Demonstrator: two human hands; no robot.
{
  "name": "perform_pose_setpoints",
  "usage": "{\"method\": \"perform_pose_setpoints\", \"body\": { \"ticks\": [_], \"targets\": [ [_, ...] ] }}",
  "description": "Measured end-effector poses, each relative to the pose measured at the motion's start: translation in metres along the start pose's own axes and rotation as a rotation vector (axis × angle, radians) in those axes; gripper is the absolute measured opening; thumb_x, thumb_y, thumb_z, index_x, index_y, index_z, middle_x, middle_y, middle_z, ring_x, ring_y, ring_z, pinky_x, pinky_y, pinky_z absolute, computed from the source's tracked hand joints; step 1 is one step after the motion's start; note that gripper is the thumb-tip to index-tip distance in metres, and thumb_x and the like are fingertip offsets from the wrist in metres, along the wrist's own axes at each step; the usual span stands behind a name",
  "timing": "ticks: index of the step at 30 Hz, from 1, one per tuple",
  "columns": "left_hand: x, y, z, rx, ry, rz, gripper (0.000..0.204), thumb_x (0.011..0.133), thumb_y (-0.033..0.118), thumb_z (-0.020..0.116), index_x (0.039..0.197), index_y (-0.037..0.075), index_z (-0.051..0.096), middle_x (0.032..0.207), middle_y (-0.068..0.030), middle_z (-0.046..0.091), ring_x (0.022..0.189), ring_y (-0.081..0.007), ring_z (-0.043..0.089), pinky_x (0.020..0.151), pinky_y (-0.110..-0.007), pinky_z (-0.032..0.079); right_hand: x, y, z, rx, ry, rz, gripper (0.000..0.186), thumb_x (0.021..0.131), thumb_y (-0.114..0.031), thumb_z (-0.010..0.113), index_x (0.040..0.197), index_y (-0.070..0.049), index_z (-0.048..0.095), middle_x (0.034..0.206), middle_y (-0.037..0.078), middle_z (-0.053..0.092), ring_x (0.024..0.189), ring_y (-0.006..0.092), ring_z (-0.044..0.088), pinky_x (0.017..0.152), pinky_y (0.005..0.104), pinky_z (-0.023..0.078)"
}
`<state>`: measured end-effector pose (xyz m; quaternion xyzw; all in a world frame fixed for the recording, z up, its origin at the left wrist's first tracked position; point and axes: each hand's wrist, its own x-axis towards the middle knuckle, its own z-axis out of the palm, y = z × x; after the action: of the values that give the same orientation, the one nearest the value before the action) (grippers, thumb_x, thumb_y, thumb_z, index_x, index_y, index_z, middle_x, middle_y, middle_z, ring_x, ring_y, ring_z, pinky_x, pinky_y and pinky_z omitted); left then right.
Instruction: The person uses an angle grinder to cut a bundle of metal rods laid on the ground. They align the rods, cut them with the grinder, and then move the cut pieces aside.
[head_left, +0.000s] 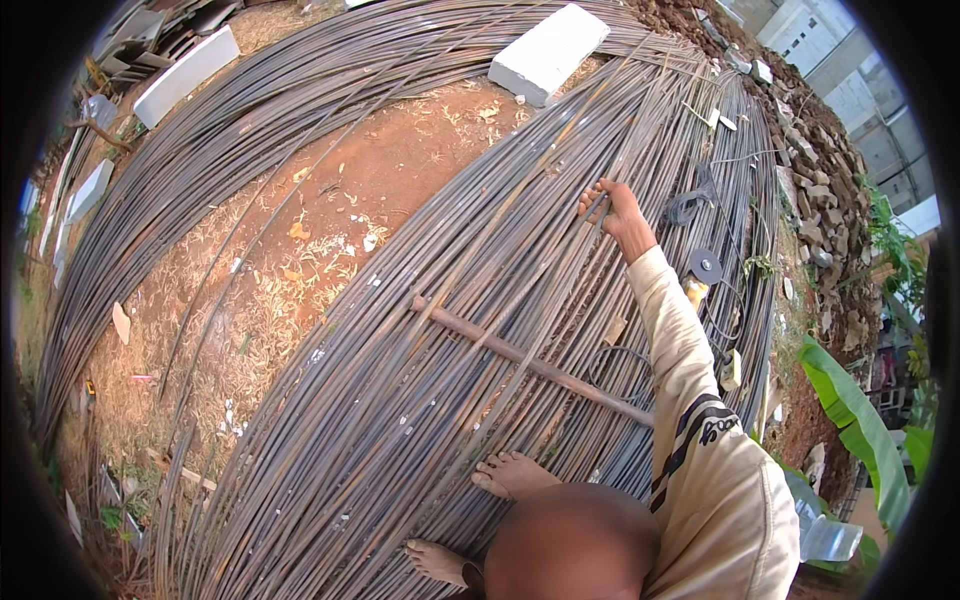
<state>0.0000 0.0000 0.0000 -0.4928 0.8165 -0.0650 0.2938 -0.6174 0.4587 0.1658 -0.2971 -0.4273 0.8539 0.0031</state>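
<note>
My right hand reaches out over a wide bed of long steel rebar rods. Its fingers are curled closed around one or more of the rods, but how many I cannot tell. Beneath my right forearm and to its left, a rusty round metal pipe lies across the rods. To the right of the forearm sits a power tool with a dark round disc, its yellow part just below the disc. A tangle of thin dark wire rests near my right wrist. My left hand does not show.
My bare feet stand on the rods. A white block lies across them at the far end. More curved rods run along the left, with reddish soil between. Rubble and a large green leaf border the right.
</note>
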Motion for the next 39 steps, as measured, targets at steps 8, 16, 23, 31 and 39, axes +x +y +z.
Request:
{"method": "perform_pose_setpoints", "body": {
  "ticks": [8, 16, 23, 31, 39],
  "targets": [
    [0.008, -0.009, 0.023, -0.116, 0.337, -0.005, 0.037, 0.111, 0.030, 0.047, 0.132, 0.002, 0.058, 0.125, -0.0198, 0.068, 0.111, -0.0362, 0.068, 0.094, -0.047, 0.054, 0.085, -0.057, 0.013, -0.118, 0.040, -0.069, 0.035, 0.102, -0.015, 0.057, 0.125, 0.004, 0.038, 0.093, 0.017, 0.054, 0.072, 0.0248, 0.056, 0.061, 0.0421, 0.051],
    [0.020, -0.086, -0.164, -0.224, -0.087, 0.570, 0.047, 0.102, 0.045, 0.061, 0.112, 0.001, 0.070, 0.096, -0.0238, 0.070, 0.083, -0.0350, 0.069, 0.076, -0.052, 0.051, 0.111, -0.132, 0.040, -0.226, 0.161, -0.178, 0.061, 0.098, -0.037, 0.065, 0.130, 0.008, 0.040, 0.093, 0.019, 0.054, 0.074, 0.0281, 0.056, 0.065, 0.0437, 0.051],
    [0.019, -0.033, -0.356, -0.358, -0.263, 0.717, 0.053, 0.103, 0.051, 0.060, 0.101, 0.000, 0.076, 0.081, -0.0244, 0.072, 0.073, -0.0404, 0.071, 0.068, -0.054, 0.051, 0.080, -0.092, -0.026, -0.294, 0.135, -0.333, 0.090, 0.103, -0.047, 0.062, 0.161, 0.006, 0.020, 0.144, 0.028, 0.043, 0.128, 0.0370, 0.053, 0.109, 0.0535, 0.047],
    [0.002, -0.026, -0.261, -0.370, -0.514, 0.834, 0.043, 0.104, 0.040, 0.064, 0.120, 0.002, 0.073, 0.096, -0.0267, 0.072, 0.094, -0.0340, 0.070, 0.076, -0.048, 0.050, -0.036, 0.026, -0.012, -0.007, 0.127, -0.172, 0.041, 0.113, -0.036, 0.048, 0.135, -0.002, 0.046, 0.098, 0.012, 0.064, 0.075, 0.0218, 0.062, 0.064, 0.0356, 0.057],
    [0.010, -0.013, -0.244, -0.540, -0.528, 1.181, 0.036, 0.102, 0.034, 0.064, 0.113, 0.001, 0.073, 0.101, -0.0210, 0.075, 0.091, -0.0408, 0.073, 0.082, -0.045, 0.056, -0.008, 0.040, -0.093, -0.132, 0.301, -0.216, 0.023, 0.109, -0.022, 0.050, 0.089, -0.011, 0.046, 0.072, 0.000, 0.044, 0.055, 0.0129, 0.040, 0.050, 0.0332, 0.038]
  ]
}}
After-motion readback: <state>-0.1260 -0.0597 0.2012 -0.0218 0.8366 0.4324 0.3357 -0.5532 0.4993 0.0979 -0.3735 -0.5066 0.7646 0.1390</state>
